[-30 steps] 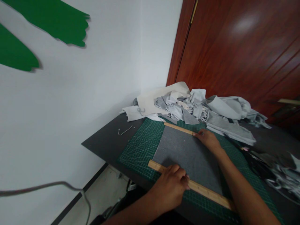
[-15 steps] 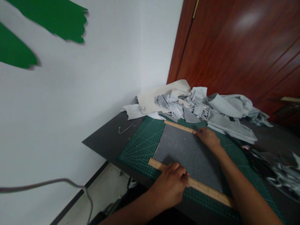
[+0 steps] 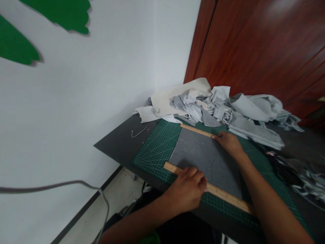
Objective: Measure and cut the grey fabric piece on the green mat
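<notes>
A grey piece of cloth (image 3: 203, 157) lies flat on the green cutting mat (image 3: 154, 152). Along its near edge runs a wooden ruler (image 3: 228, 197), and my left hand (image 3: 189, 188) is closed over that ruler with bent fingers. A second wooden ruler (image 3: 195, 130) lies along the cloth's far edge. My right hand (image 3: 228, 144) pinches this far ruler close to its right end, its forearm crossing above the cloth's right side. That forearm hides the right end of the near ruler.
Heaped cloth scraps (image 3: 190, 105) and folded grey cloth (image 3: 256, 130) line the back of the dark table (image 3: 114, 144). On the left lies a short bent cord (image 3: 138, 132). More scraps (image 3: 307, 179) are at right. A grey cable (image 3: 83, 183) hangs at lower left.
The whole view has shifted slightly, so the table appears higher and a little to the right. Both hands keep their places on the two rulers, and the cloth lies as before.
</notes>
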Motion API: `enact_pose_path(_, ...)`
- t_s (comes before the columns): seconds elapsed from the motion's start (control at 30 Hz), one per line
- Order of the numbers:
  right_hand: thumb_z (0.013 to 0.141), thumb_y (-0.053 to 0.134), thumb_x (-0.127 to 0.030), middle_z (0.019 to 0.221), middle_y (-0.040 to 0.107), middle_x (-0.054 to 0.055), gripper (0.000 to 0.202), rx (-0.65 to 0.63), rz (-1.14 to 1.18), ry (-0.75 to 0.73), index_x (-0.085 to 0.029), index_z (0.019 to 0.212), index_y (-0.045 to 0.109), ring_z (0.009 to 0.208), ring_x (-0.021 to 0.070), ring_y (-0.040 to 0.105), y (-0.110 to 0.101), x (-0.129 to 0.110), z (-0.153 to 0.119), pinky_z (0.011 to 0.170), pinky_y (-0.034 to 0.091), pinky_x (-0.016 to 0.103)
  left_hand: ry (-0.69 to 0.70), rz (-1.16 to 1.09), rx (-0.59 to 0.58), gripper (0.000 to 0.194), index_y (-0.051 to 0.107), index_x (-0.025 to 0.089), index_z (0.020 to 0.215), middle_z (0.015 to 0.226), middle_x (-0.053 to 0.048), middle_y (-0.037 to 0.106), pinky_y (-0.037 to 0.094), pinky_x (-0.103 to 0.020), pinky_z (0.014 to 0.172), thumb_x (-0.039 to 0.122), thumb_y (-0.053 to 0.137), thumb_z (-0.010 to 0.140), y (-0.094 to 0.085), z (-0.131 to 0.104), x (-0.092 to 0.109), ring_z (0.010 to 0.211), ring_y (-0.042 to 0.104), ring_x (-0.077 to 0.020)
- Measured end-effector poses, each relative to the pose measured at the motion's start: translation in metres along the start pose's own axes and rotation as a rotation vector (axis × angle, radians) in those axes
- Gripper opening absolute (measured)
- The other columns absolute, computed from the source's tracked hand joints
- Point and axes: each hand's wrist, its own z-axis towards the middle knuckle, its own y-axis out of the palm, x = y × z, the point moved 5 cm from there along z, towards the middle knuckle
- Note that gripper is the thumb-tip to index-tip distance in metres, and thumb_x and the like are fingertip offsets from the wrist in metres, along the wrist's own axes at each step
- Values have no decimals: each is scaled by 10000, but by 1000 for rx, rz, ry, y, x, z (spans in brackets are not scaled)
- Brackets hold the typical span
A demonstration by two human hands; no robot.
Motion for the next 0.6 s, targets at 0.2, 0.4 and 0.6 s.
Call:
enact_pose_path(0.2, 871, 619, -542, 789, 738, 88, 342, 35, 3, -32, -217, 801, 701, 728, 261, 677, 2, 6, 3, 640, 450, 332, -52, -56, 7, 133, 642, 157, 1072, 1061, -64, 642, 422, -428, 919, 202, 573, 967, 2, 1, -6, 1083, 530, -253)
enact_pose_path(0.4, 851, 639, -555, 772, 731, 87, 344, -3, 8, -10, -218, 823, 702, 728, 269, 680, 0, 5, 3, 626, 448, 334, -96, -315, 80, 186, 684, 192, 941, 1043, -29, 659, 427, -326, 891, 58, 556, 922, 6, 2, -18, 1042, 535, -202)
enact_pose_path(0.6, 842, 634, -558, 780, 731, 87, 351, -20, 4, 17, -213, 824, 699, 720, 270, 679, -2, 4, 4, 642, 462, 342, -146, -416, 101, 179, 693, 185, 871, 1040, -49, 667, 429, -341, 913, 61, 573, 918, 11, 3, -22, 1018, 553, -210)
